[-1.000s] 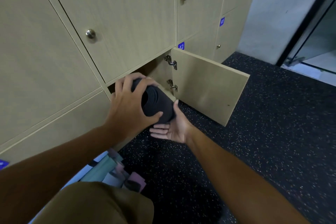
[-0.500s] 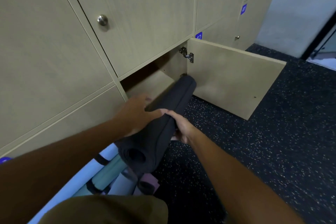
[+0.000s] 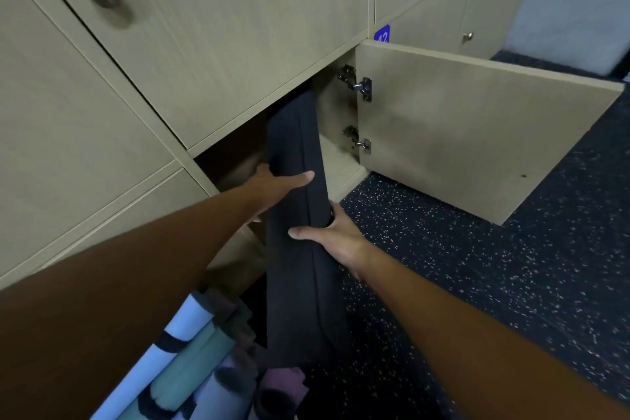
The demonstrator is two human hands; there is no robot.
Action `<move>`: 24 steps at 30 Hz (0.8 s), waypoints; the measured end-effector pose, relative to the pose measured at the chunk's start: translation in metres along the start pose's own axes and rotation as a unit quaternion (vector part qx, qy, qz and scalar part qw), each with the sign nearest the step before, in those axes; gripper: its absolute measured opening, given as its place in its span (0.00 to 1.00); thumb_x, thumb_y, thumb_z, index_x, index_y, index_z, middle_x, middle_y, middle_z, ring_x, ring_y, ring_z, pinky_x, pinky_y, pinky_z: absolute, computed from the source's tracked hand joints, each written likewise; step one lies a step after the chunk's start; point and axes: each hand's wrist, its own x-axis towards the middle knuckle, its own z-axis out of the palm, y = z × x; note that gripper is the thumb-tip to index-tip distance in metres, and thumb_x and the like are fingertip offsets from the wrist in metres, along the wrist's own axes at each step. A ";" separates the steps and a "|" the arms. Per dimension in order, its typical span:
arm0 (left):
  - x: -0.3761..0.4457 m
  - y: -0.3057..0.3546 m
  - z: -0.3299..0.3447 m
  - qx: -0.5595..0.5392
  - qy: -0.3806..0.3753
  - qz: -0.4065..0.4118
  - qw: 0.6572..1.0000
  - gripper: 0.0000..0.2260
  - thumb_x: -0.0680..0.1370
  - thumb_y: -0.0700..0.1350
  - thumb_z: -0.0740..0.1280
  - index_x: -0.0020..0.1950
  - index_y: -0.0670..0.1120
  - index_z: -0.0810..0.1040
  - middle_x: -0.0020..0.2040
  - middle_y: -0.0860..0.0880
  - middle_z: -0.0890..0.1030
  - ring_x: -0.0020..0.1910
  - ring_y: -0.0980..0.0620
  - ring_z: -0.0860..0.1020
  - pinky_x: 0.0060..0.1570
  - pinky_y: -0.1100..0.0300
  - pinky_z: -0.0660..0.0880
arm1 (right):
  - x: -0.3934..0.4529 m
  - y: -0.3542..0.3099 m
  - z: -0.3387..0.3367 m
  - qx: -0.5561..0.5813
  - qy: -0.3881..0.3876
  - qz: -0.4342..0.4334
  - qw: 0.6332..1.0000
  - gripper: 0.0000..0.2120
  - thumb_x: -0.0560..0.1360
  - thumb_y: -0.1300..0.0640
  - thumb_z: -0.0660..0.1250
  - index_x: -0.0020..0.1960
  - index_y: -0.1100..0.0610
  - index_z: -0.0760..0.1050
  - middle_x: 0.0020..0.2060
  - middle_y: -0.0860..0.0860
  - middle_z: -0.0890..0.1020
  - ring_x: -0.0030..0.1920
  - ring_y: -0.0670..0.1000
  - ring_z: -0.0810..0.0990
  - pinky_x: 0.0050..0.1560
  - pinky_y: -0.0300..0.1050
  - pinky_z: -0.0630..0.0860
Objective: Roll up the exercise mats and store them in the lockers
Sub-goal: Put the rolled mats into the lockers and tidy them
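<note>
dark rolled foam mat (image 3: pixel 300 249): far end inside the open beige wooden locker (image 3: pixel 341 160), near end outside | I hold it with left hand (image 3: pixel 272 186) and right hand (image 3: pixel 332 237), fingers wrapped round | left to store: other rolled mats (image 3: pixel 191 361), I judge.

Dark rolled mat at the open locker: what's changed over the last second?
The dark rolled mat went from end-on at the opening to lengthwise, far end inside the open locker. The left hand moved from its end to its side; the right hand now grips it. The locker door stayed open.
</note>
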 end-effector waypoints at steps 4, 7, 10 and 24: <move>0.032 0.005 0.011 -0.016 0.011 -0.045 0.999 0.53 0.67 0.66 0.77 0.81 0.53 0.50 0.77 0.43 0.66 0.70 0.37 0.71 0.63 0.37 0.74 | 0.024 -0.001 -0.011 0.002 -0.015 -0.026 1.000 0.37 0.68 0.61 0.82 0.71 0.51 0.68 0.53 0.44 0.82 0.49 0.41 0.83 0.38 0.31 0.79; 0.054 0.006 0.020 -0.033 0.012 -0.046 0.998 0.52 0.67 0.62 0.80 0.81 0.54 0.51 0.75 0.44 0.68 0.66 0.40 0.74 0.57 0.39 0.77 | 0.047 0.002 -0.018 0.015 -0.003 -0.033 0.999 0.35 0.68 0.61 0.82 0.69 0.52 0.69 0.53 0.45 0.83 0.49 0.41 0.83 0.40 0.33 0.80; 0.072 0.013 0.028 -0.056 0.033 -0.021 0.998 0.43 0.72 0.53 0.79 0.79 0.49 0.58 0.66 0.48 0.74 0.45 0.51 0.75 0.39 0.54 0.74 | 0.066 0.001 -0.023 0.035 -0.005 -0.035 0.999 0.33 0.69 0.60 0.81 0.69 0.53 0.69 0.53 0.45 0.82 0.50 0.41 0.83 0.41 0.32 0.80; 0.241 -0.013 -0.002 0.007 0.179 0.017 0.984 0.71 0.33 0.72 0.79 0.73 0.45 0.66 0.70 0.45 0.74 0.66 0.43 0.75 0.64 0.51 0.75 | 0.124 0.050 -0.068 -0.262 0.040 0.004 0.964 0.31 0.81 0.38 0.64 0.78 0.52 0.64 0.72 0.51 0.73 0.72 0.54 0.72 0.70 0.48 0.68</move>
